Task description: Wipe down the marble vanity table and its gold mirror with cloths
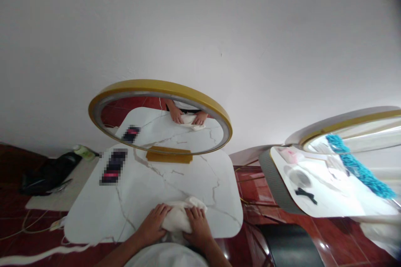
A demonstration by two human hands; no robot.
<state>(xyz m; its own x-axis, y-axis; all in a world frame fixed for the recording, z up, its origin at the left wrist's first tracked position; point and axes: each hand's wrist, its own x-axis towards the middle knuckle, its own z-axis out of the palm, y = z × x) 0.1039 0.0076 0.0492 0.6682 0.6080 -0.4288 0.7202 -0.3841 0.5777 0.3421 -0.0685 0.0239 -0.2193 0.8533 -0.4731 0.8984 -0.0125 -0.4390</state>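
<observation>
A crumpled white cloth lies bunched at the front edge of a white marble-patterned table. My left hand grips it from the left side, fingers curled over its edge. From the right, my right hand presses on the same bundle with its fingers bent over it. Part of the cloth hangs between my hands toward my body. An oval gold-framed mirror stands at the back of the table and reflects both hands and the cloth.
A pixelated dark object lies at the table's left. To the right stands a second white table with a black bow-shaped item and another mirror. A black seat is below. A white cord runs at lower left.
</observation>
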